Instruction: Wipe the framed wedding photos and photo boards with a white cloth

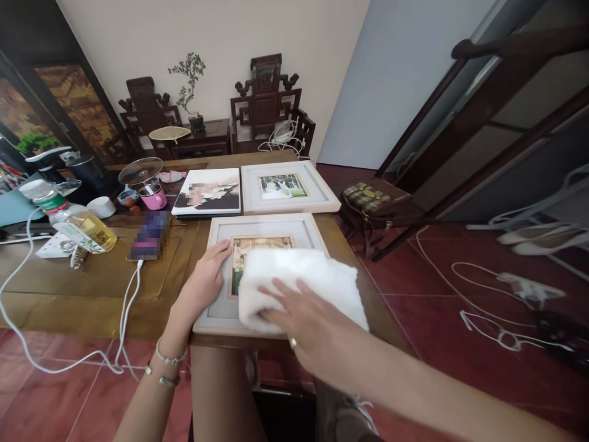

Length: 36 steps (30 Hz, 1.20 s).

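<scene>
A light-wood picture frame (210, 310) lies flat at the table's near edge, with a photo (238, 252) in its middle. My left hand (209, 276) grips the frame's left side, fingers resting over its border. A folded white cloth (317, 279) covers the right part of the frame and hangs past its right edge. My right hand (299, 313), slightly blurred, presses on the cloth with its fingers on top and the thumb at the fold. Much of the photo is hidden under the cloth.
Behind lie a second framed photo (322, 191) and a photo album (207, 193). To the left are a phone (150, 236) on a white cable (131, 294), a bottle of yellow liquid (87, 228) and a pink cup (154, 197). A plaid bag (368, 197) sits on a stool at right.
</scene>
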Each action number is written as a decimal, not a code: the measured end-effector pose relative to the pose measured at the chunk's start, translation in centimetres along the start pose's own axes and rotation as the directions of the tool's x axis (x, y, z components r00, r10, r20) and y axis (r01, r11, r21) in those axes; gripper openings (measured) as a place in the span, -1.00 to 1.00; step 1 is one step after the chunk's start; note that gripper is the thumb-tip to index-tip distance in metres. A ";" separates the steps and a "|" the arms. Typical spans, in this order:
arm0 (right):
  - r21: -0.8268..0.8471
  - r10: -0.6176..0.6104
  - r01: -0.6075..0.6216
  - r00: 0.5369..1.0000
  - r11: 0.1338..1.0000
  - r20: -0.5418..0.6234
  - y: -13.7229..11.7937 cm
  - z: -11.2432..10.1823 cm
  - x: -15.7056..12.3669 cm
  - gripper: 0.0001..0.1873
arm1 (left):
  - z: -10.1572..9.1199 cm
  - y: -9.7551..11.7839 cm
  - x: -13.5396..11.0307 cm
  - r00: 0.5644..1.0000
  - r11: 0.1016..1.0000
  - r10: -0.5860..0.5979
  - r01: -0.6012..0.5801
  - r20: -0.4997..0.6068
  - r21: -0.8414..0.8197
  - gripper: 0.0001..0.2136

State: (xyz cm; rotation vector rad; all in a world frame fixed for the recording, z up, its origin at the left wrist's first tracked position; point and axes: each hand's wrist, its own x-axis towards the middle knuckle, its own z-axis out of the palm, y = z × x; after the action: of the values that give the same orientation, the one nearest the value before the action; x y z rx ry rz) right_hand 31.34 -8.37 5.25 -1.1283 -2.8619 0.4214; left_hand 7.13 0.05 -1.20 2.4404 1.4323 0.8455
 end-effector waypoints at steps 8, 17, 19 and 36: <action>-0.318 0.032 -0.100 0.977 0.943 -0.210 8.5 -0.6 8.1 -0.34 | -0.2 -0.2 -0.1 1.000 1.000 0.028 -0.028 0.012 -0.002 -0.47; 0.060 -0.161 0.155 0.979 0.986 0.123 1.3 -1.1 1.0 -0.34 | 0.0 -0.1 0.0 1.000 1.000 0.018 -0.018 -0.010 -0.014 -0.47; 0.168 -0.270 0.239 0.941 0.956 0.203 -0.5 -1.3 -0.3 -0.36 | 0.0 -0.1 0.0 1.000 1.000 0.013 -0.013 -0.012 -0.020 -0.48; -0.286 -0.001 -0.012 0.999 0.958 -0.044 5.8 -1.7 9.5 -0.26 | -0.6 0.4 0.2 1.000 0.997 0.005 -0.007 -0.022 -0.073 -0.58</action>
State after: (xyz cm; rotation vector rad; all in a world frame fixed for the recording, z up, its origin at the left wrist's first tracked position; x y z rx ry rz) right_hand 28.44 2.53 4.78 -1.1660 -2.9488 -0.0221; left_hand 7.20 -0.07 -0.49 2.3900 1.3767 0.9126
